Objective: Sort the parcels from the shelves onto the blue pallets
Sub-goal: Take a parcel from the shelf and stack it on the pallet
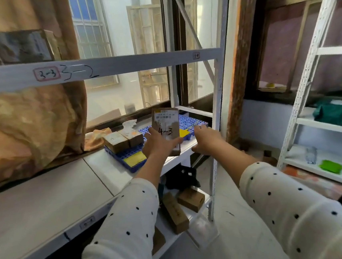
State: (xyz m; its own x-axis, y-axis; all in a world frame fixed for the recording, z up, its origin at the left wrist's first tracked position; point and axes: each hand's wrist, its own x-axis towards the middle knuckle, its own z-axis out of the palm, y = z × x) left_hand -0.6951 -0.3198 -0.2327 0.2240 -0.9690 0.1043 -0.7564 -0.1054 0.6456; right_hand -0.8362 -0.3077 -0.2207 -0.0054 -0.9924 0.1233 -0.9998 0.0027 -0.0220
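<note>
— Nearest the lens, what do you make out?

— Two white sleeves with black dots, the left sleeve (121, 228) and the right sleeve (294, 207), both arms stretched forward over the white shelf (47, 199).

— Start at the left, then.

— A tan curtain (29, 122) hangs behind the rack, and the shelf beam above (118, 66) carries a label "3-3" and a handwritten "3-2". On the shelf lies the near blue pallet (126, 154) with a yellow label (134, 159) at its front. Two small brown boxes (123, 140) stand side by side on it, touching.

— And the hands?

— The left hand (157, 144) holds a flat brown parcel (166, 125) upright, fingers and thumb wrapped round its lower part. It bears a white barcode label near the top and "4-3" written in black below. It stands between the two pallets, in front of the far blue pallet (192, 122), which has a yellow label too.

— The right one?

— The right hand (205, 140) is just beside the parcel, fingers spread and relaxed, holding nothing, resting at the shelf's front edge near the far pallet.

— Anything lower down?

— On the lower shelf lie two cardboard boxes (181, 207), a long one and a shorter one. Well to the right stands a second white rack (309, 95) with a green bag (331, 113) and a bright green item (330, 166).
</note>
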